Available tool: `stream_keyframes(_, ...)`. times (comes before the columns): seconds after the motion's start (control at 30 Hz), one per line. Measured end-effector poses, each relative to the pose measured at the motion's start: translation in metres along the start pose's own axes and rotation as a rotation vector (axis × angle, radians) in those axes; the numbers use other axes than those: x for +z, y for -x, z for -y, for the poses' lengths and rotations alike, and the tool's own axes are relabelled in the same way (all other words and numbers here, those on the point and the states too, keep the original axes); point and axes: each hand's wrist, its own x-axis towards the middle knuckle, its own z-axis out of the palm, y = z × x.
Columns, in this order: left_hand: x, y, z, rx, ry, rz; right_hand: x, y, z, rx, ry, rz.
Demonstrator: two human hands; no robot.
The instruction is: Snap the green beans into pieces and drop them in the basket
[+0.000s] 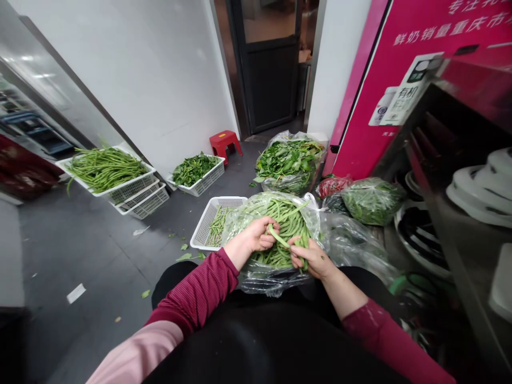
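Note:
In front of my knees a clear plastic bag [264, 282] lies open, full of green beans [288, 218]. Over it, my left hand [260, 234] pinches one end of a single green bean [279, 238]. The fingers of my right hand [312, 257] are closed round the other end of that bean, and more beans show under them. Just left of the bag, a white perforated basket [198, 234] holds a small heap of bean pieces [218, 225].
Long beans [106, 168] fill the top of stacked white baskets at left. A basket of leafy greens [194, 169], a red stool [226, 144] and a large bag of greens [290, 160] stand ahead. A metal shelf [460, 256] with white dishes is at right.

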Motion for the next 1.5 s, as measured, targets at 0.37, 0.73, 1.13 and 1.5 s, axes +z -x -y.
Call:
stream_keyframes(0.37, 0.001, -0.006, 0.012, 0.133, -0.181, -0.052, 0.007, 0.002, 0.002, -0.097, -0.055, -0.103)
stream_keyframes(0.73, 0.013, 0.010, 0.011, 0.505, -0.630, -0.161, 0.009, 0.001, 0.007, -0.019, 0.093, -0.010)
stream_keyframes(1.13, 0.026, 0.017, 0.010, 0.657, -0.864, -0.416, 0.009, 0.000, 0.010, -0.082, 0.584, -0.255)
stream_keyframes(1.5, 0.028, 0.010, 0.059, 0.933, -0.981, -0.531, 0.008, -0.021, -0.002, -0.029, 0.499, -0.628)
